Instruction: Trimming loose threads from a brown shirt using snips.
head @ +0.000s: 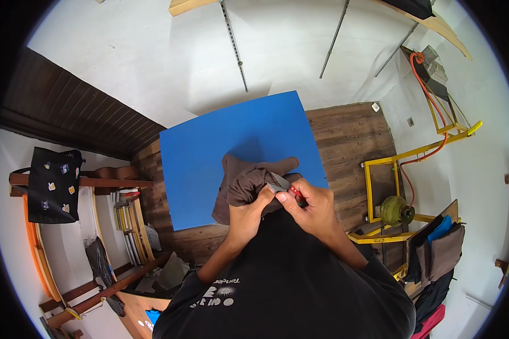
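A brown garment (250,178) lies bunched over the near part of a blue tabletop (195,169), one tube-like part pointing to the right. My left hand (248,216) grips its gathered cloth, with the thumb beside a small metal blade. In my right hand (311,207) is a small cutting tool with a red patterned handle (296,191), its two grey blades (280,182) pointing left over the cloth; they look like thread snips or small scissors. Whether the blades touch the cloth or a thread cannot be told. My left fingers are hidden by the cloth.
To the right stands a yellow metal frame (386,157) with a round greenish tank (393,210) and a red hose (432,150). Folded clothes (445,250) hang lower right. A shelf with books (129,229) and a black tote bag (55,186) are at the left.
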Available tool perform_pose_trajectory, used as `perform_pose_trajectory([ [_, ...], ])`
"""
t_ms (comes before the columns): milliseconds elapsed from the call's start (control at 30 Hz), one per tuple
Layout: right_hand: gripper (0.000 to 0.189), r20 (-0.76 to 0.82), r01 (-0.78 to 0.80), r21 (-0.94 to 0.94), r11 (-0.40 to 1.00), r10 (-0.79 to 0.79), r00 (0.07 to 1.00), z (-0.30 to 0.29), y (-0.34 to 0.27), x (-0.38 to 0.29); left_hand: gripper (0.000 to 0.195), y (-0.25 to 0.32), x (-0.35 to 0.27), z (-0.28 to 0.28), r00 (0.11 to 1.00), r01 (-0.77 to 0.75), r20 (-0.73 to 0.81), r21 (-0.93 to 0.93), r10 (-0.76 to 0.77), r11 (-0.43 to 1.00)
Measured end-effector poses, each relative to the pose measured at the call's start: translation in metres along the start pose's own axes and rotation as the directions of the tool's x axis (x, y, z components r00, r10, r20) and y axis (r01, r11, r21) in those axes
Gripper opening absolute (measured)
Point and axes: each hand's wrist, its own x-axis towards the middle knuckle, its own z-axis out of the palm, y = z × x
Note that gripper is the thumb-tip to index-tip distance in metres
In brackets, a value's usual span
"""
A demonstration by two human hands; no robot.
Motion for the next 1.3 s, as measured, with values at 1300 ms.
perform_pose_trajectory([
  [1300, 0.036, -0.012, -0.125, 0.26, 0.957, 0.133, 0.991, -0.004, 0.016, 0.008, 0.009, 0.009, 0.008, 0.006, 0.999, -0.006, -0.04, 0.057, 0.008, 0.998],
])
